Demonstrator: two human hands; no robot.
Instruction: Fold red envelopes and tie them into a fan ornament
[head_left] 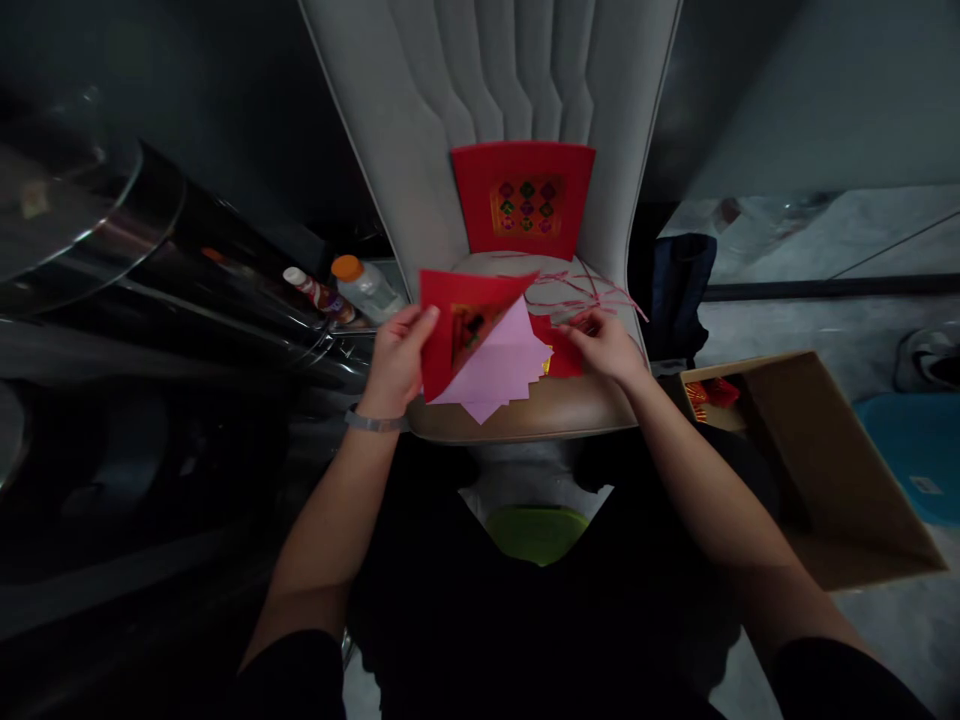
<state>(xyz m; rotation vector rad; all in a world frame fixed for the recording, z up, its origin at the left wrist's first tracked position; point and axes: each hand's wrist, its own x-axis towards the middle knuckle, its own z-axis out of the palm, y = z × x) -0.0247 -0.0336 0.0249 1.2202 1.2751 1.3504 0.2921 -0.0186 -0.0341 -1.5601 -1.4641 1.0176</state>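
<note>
The left hand [397,360] is closed on the left edge of a folded red paper card [442,335], and the right hand [604,345] is in a narrow pinch on the card's right-hand flap [559,352]. The card is located between the hands, directly above the front of the seat of a beige upholstered chair [525,420]. Fanned pink paper sheets [495,365] lie against the card's inner face, stepped edges directed toward the right hand. A pale band [375,420] encircles the left wrist.

Pink string [581,290] lies on the seat just beyond the right hand. Farther beyond both hands, a second red card [523,200] with a gold panel stands against the backrest. Beyond the left hand are a bottle with an orange cap [365,290] and a smaller red-labelled bottle [319,295]. To the right of the right hand are a dark bag [679,295], an open cardboard box [817,460] containing red-and-gold items [712,395], and a blue tub [919,450]
</note>
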